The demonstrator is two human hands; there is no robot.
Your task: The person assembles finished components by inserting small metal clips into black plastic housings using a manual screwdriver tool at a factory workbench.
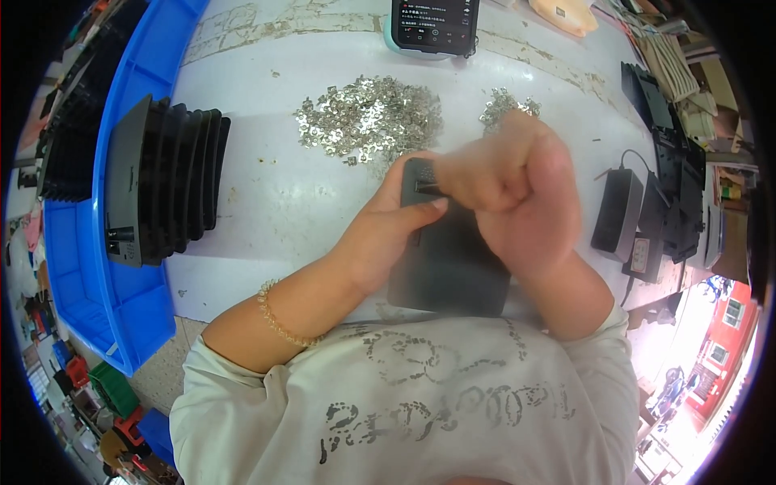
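A flat black plastic casing [449,271] is tilted in front of my chest. My left hand [381,230] is closed around its left edge, thumb lying across the front near a small slot at the top. Over the casing's upper right side, my right hand [529,194] is curled with the fingers pinched together by that slot. Motion smears it, and whatever it pinches is hidden. Just beyond my hands lies a heap of small silvery metal clips [368,117]. A smaller heap of metal clips [499,103] sits past my right hand, partly covered by it.
Several black casings [174,182] stand in a row at the left, against a blue plastic bin [71,250]. A phone [432,28] stands at the table's far side. To the right are a black power adapter [617,214] with a cable and more black parts [667,153].
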